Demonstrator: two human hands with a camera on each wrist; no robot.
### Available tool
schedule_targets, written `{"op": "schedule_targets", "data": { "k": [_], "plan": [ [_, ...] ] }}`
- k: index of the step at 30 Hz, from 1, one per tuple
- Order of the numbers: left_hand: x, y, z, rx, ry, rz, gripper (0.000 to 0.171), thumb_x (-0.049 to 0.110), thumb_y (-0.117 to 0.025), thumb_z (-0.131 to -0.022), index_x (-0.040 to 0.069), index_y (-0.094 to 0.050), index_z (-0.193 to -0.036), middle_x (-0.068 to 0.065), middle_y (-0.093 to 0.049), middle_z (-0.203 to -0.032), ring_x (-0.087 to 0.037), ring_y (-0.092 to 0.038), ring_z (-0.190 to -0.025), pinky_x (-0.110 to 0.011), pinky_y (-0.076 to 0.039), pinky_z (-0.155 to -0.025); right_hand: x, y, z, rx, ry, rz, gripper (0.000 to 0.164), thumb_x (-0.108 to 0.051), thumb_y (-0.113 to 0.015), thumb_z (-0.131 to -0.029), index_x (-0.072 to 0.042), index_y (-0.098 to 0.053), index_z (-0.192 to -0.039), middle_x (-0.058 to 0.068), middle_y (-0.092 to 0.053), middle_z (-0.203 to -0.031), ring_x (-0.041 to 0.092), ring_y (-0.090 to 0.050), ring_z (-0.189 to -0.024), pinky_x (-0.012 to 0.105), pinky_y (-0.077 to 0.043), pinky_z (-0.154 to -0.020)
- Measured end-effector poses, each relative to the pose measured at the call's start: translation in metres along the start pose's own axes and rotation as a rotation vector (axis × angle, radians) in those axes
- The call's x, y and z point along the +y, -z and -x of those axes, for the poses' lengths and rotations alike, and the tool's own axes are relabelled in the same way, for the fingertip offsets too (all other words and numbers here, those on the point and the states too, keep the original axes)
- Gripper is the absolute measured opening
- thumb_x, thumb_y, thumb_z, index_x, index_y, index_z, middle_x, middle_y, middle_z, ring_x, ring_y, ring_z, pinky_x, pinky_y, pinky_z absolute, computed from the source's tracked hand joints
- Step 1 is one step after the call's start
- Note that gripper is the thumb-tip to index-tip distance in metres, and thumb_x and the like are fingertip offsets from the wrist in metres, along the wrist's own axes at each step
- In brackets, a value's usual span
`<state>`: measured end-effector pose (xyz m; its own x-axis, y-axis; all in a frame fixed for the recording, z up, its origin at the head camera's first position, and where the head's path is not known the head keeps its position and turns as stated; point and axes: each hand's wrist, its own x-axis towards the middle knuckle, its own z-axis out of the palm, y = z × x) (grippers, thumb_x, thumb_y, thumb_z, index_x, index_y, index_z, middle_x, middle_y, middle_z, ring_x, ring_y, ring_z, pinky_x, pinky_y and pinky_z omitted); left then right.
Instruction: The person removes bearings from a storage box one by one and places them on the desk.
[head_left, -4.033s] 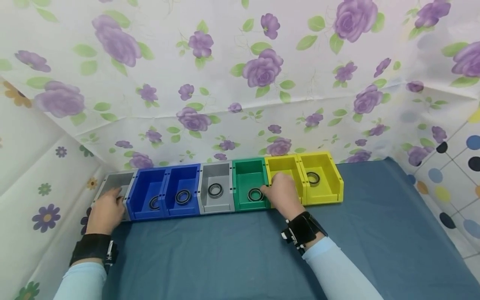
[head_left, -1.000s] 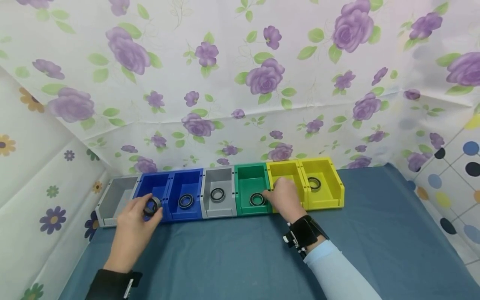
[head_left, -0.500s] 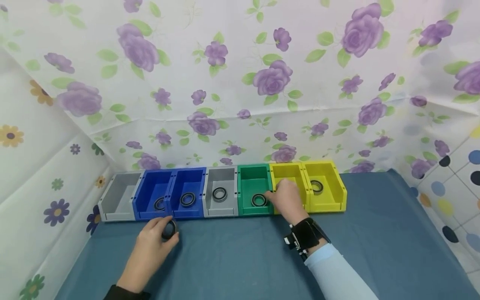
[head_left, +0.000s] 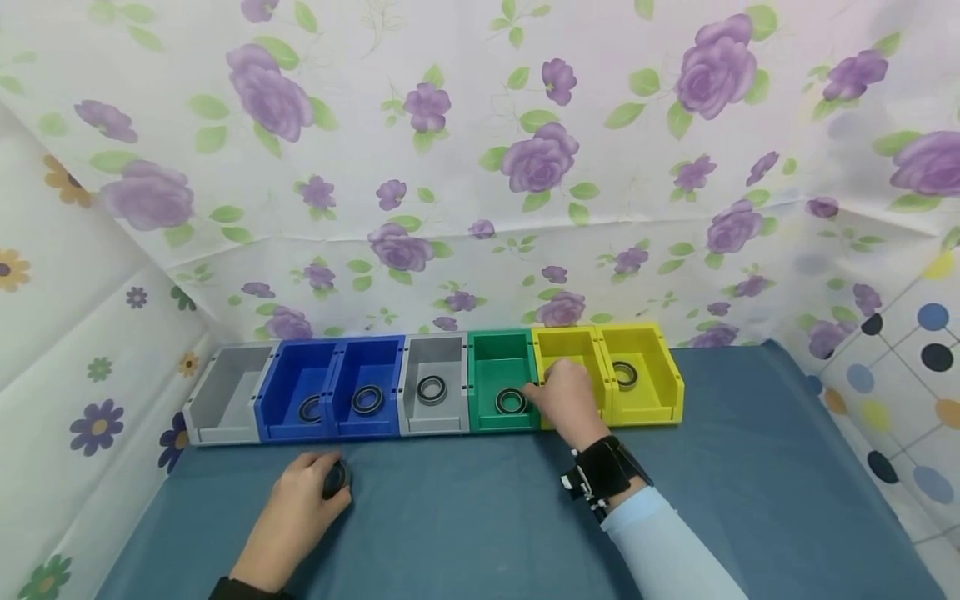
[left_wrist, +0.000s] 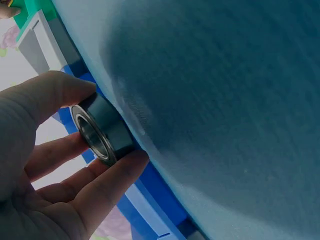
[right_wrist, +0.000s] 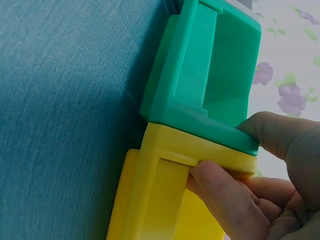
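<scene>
My left hand (head_left: pixel 298 510) pinches a ball bearing (head_left: pixel 336 480) between thumb and fingers, in front of the blue bins. In the left wrist view the bearing (left_wrist: pixel 102 127) is tilted, its steel inner ring showing; whether it touches the cloth I cannot tell. My right hand (head_left: pixel 570 402) grips the adjoining walls of the green bin (head_left: pixel 501 354) and the left yellow bin (head_left: pixel 558 337). In the right wrist view the thumb is on the green side and the fingers are on the yellow side. The hand hides much of that yellow bin's inside.
Side by side along the patterned back sheet stand a grey bin (head_left: pixel 228 387), two blue bins, another grey bin (head_left: pixel 432 358), the green bin and two yellow ones. Several other bearings, such as one (head_left: pixel 367 399) in a blue bin, lie inside. Blue cloth (head_left: pixel 465 517) covers the table.
My left hand has come out of the leftmost grey bin with the bearing and moved right and towards me, over the cloth. My right hand has kept its grip on the bin walls.
</scene>
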<state>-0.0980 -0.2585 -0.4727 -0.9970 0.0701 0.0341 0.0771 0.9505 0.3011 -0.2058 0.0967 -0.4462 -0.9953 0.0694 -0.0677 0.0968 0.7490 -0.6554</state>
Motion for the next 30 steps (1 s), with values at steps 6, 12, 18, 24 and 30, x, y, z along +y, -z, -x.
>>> {"op": "schedule_targets", "data": {
  "k": [6,12,18,24,30],
  "plan": [
    [-0.0026,-0.0033,-0.0024,-0.035,-0.008,-0.032,0.048,0.023,-0.074,-0.074,0.002,-0.061,-0.115,-0.018,-0.056,-0.106,-0.032,-0.057,-0.094,-0.045,-0.048,-0.074,0.0020,-0.0020,-0.0014,0.027,0.026,0.012,0.044,-0.028,-0.071,-0.080,-0.011,-0.042,-0.050,-0.004,-0.030,-0.043,0.014,-0.035,-0.036,0.024,-0.025,-0.036],
    [-0.0037,-0.0046,-0.0049,-0.085,0.017,-0.051,0.049,0.025,-0.075,-0.075,0.003,-0.060,-0.116,-0.018,-0.056,-0.108,-0.032,-0.056,-0.095,-0.046,-0.048,-0.074,0.0022,-0.0026,-0.0018,0.037,0.048,0.016,0.045,-0.028,-0.070,-0.080,-0.012,-0.039,-0.050,-0.005,-0.028,-0.044,0.013,-0.032,-0.036,0.024,-0.023,-0.036],
    [-0.0024,-0.0035,-0.0057,-0.106,0.038,-0.055,0.049,0.026,-0.074,-0.076,0.004,-0.060,-0.117,-0.017,-0.056,-0.107,-0.031,-0.057,-0.094,-0.047,-0.047,-0.074,0.0031,-0.0027,-0.0020,0.043,0.046,0.011,0.046,-0.027,-0.070,-0.079,-0.013,-0.037,-0.050,-0.005,-0.025,-0.045,0.012,-0.030,-0.036,0.024,-0.022,-0.037],
    [-0.0008,-0.0033,-0.0061,-0.106,0.052,-0.060,0.050,0.025,-0.073,-0.075,0.003,-0.060,-0.117,-0.018,-0.057,-0.107,-0.033,-0.056,-0.095,-0.049,-0.047,-0.076,0.0032,-0.0026,-0.0021,0.033,0.040,0.008,0.046,-0.028,-0.070,-0.080,-0.013,-0.038,-0.050,-0.005,-0.025,-0.045,0.013,-0.032,-0.036,0.024,-0.023,-0.037],
    [0.0007,-0.0034,-0.0054,-0.114,0.053,-0.078,0.050,0.024,-0.073,-0.076,0.001,-0.059,-0.118,-0.019,-0.058,-0.109,-0.036,-0.055,-0.100,-0.051,-0.045,-0.080,0.0031,-0.0024,-0.0025,0.027,0.026,0.005,0.044,-0.028,-0.070,-0.080,-0.011,-0.042,-0.051,-0.004,-0.029,-0.044,0.014,-0.036,-0.037,0.024,-0.025,-0.036]
  ]
}}
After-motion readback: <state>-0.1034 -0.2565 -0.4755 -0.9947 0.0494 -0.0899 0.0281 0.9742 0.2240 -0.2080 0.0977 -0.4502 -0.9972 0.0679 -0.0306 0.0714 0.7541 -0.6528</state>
